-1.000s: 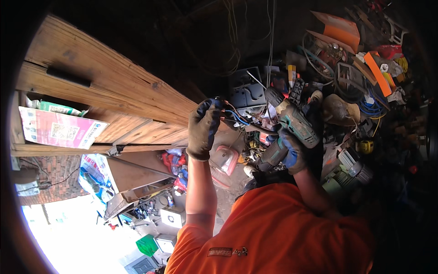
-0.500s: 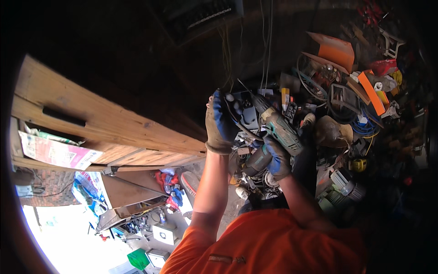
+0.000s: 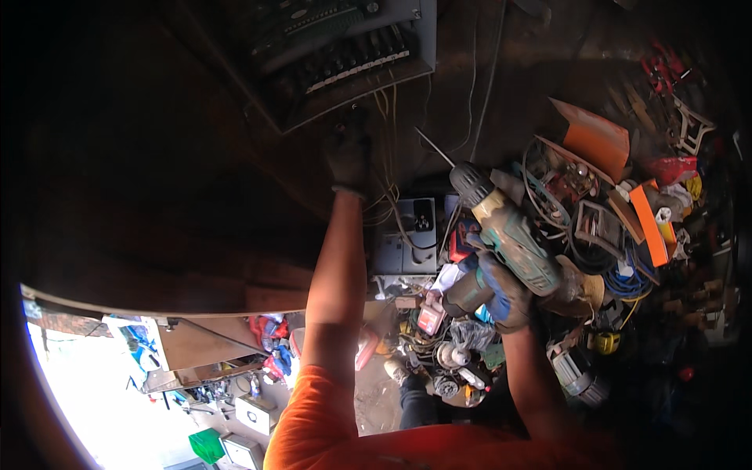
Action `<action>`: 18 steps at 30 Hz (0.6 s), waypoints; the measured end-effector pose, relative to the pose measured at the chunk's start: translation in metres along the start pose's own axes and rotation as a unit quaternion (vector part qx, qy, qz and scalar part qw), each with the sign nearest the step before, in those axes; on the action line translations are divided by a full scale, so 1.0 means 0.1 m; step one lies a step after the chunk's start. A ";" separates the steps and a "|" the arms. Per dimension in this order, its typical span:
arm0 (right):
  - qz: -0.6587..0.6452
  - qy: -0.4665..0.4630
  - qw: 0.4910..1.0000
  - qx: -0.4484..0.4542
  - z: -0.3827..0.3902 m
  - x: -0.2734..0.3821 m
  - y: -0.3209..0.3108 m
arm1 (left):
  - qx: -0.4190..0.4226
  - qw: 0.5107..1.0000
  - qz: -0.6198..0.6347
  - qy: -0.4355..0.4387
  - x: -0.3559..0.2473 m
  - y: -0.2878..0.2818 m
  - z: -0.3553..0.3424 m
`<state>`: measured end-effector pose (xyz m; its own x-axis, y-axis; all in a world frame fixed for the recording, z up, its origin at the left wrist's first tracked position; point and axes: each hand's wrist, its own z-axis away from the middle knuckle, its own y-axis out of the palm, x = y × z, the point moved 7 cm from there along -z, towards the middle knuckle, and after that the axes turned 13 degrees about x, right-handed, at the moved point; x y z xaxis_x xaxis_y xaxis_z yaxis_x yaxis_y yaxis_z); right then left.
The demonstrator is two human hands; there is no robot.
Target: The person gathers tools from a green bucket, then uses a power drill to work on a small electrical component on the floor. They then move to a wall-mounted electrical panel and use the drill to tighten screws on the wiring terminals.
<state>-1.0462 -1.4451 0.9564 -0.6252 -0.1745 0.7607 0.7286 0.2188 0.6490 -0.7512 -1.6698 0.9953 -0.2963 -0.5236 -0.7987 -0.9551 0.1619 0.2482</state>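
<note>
In my right hand (image 3: 505, 294), gloved in blue and tan, is a green and black cordless drill (image 3: 513, 235). My fingers wrap its handle, and its long thin bit points up and to the left. My gloved left hand (image 3: 348, 153) reaches into shadow just below an open electrical box (image 3: 360, 74) with a row of terminals. Its fingers are too dark to make out. Beside that hand, several thin wires (image 3: 388, 141) hang down from the box.
Below the wires sits a grey metal box (image 3: 411, 239) with a cable across it. A cluttered heap on the right holds an orange panel (image 3: 599, 141), a coil of blue cable (image 3: 623, 282) and a motor (image 3: 576, 372). A green bin (image 3: 206, 445) stands lower left.
My left hand has moved up and left, away from the drill toward the electrical box. The drill has shifted right in view, still in my right hand. More of the electrical box shows.
</note>
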 end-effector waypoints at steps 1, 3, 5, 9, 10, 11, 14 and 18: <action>-0.002 -0.006 1.000 0.026 -0.10 0.08 0.02 | -0.008 0.996 -0.081 0.034 0.05 -0.09 -0.10; -0.001 -0.015 0.998 0.069 -0.23 0.27 0.06 | -0.025 0.968 -0.231 0.095 0.17 -0.14 -0.20; 0.075 -0.056 0.990 0.102 -0.34 0.60 0.25 | -0.059 0.995 -0.066 0.055 0.28 -0.03 -0.26; 0.308 -0.142 0.939 0.056 -0.71 1.02 0.77 | -0.074 0.996 0.009 0.057 0.12 0.11 -0.35; 0.333 -0.183 0.923 0.065 -0.78 1.10 0.82 | -0.060 0.996 0.019 0.058 0.08 0.14 -0.36; 0.355 -0.224 0.905 0.076 -0.83 1.14 0.88 | -0.046 0.997 0.026 0.059 0.06 0.14 -0.36; 0.314 -0.203 0.924 0.075 -0.93 1.18 1.10 | -0.031 0.996 0.048 0.071 -0.02 0.15 -0.39; 0.312 -0.197 0.925 0.086 -0.97 1.07 1.08 | -0.027 0.995 0.058 0.083 -0.08 0.23 -0.41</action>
<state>-1.0068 -1.5332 1.1090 -0.1757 0.3940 0.9022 0.9480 0.3148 0.0472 -0.7704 -1.6965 1.0297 -0.3968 -0.6349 -0.6629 -0.9114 0.1867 0.3667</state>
